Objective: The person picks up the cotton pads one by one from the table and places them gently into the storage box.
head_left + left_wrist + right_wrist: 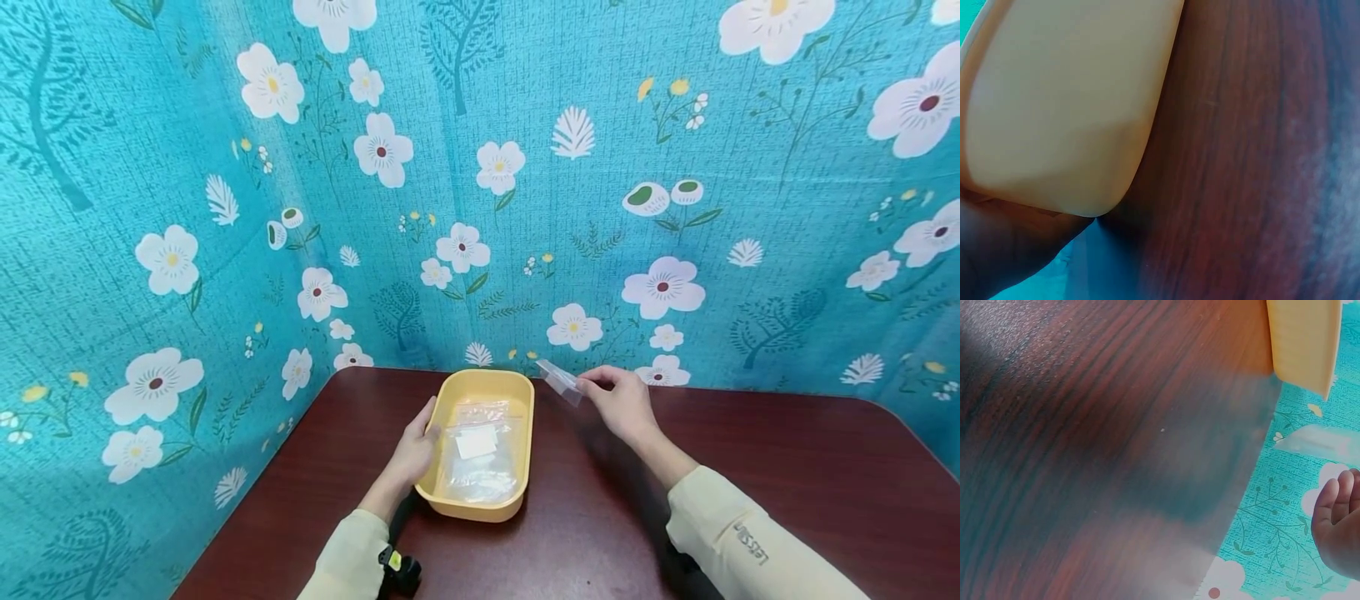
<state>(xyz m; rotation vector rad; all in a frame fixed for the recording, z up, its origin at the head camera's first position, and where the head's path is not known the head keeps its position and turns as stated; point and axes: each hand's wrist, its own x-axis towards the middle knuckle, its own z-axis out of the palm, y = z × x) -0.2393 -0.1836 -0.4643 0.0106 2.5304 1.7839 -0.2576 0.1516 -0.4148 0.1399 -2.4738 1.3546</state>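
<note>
A yellow plastic tray (480, 510) sits on the table with clear zip bags (483, 471) inside it and a small white piece (477, 442) on top of them. My left hand (414, 446) grips the tray's left side, the thumb over its rim. In the left wrist view the tray's outer wall (1066, 106) hides most of that hand (1016, 250). Right of the tray, my right hand (621, 404) pinches a small clear plastic bag (561, 383) raised above the table. That bag (1322, 442) shows partly beside the right hand (1340, 519) in the right wrist view.
The table (787, 467) has a dark red-brown wood-grain top. A turquoise flowered cloth (525, 208) hangs behind it and along the left side. The table's back edge lies close to the tray's far end.
</note>
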